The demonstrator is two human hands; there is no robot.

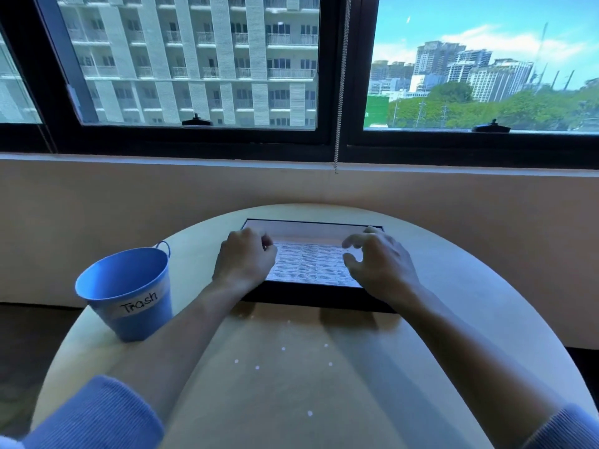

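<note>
A flat black frame [311, 296] lies on the far half of the round table, and a white printed sheet [311, 264] with small text in columns lies inside it. My left hand [243, 259] sits over the frame's left side with its fingers curled down onto the sheet's upper left corner. The knuckles hide whether they pinch anything. My right hand [381, 262] is over the frame's right side, fingers bent and spread, slightly blurred, with nothing visible in them. Both forearms reach across the table from blue sleeves.
A blue metal bucket [129, 293] labelled "Trash" stands at the table's left edge, close to my left forearm. The light wooden table [291, 384] stands against a beige wall under dark-framed windows. A blind's bead chain [338, 124] hangs down behind the frame.
</note>
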